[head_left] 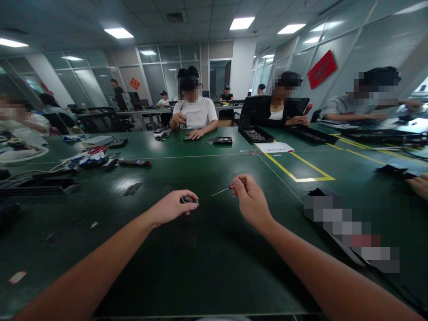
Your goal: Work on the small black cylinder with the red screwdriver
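My left hand (174, 206) rests on the green table (207, 249) with its fingers curled around a small dark round part (188, 199). My right hand (250, 199) is raised a little to the right and pinches a thin screwdriver (223, 190) with a red handle. Its metal tip points left toward the dark part, a short gap away.
Scissors, cables and dark tools (90, 158) lie at the far left. A black tray (256, 133) and a white paper (274, 146) sit beyond yellow floor-tape lines (301, 171). Other people sit across the table. Another person's hand (419, 185) shows at the right edge.
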`<action>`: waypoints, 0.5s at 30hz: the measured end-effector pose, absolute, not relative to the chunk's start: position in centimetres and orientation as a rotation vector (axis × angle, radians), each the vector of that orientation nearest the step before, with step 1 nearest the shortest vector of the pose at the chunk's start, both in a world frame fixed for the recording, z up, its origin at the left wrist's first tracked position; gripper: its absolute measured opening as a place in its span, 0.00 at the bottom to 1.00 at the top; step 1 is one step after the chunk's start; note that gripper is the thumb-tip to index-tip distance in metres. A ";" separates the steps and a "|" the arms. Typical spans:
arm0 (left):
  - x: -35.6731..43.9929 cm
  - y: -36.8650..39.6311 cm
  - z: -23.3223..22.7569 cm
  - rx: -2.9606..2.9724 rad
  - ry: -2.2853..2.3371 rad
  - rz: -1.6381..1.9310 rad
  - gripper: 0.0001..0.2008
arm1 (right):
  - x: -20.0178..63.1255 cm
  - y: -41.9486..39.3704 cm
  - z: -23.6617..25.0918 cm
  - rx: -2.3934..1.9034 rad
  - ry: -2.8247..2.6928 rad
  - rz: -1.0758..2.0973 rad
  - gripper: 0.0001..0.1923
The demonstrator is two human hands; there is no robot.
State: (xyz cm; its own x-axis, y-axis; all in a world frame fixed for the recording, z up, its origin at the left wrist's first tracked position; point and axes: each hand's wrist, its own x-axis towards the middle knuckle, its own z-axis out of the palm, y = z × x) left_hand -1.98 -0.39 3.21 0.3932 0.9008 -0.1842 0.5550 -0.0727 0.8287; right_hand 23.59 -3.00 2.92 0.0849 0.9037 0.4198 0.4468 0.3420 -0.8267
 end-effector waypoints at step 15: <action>-24.5 -2.6 6.4 0.829 1.787 1.558 0.10 | 23.5 -2.5 2.2 -1.261 -1.546 0.587 0.14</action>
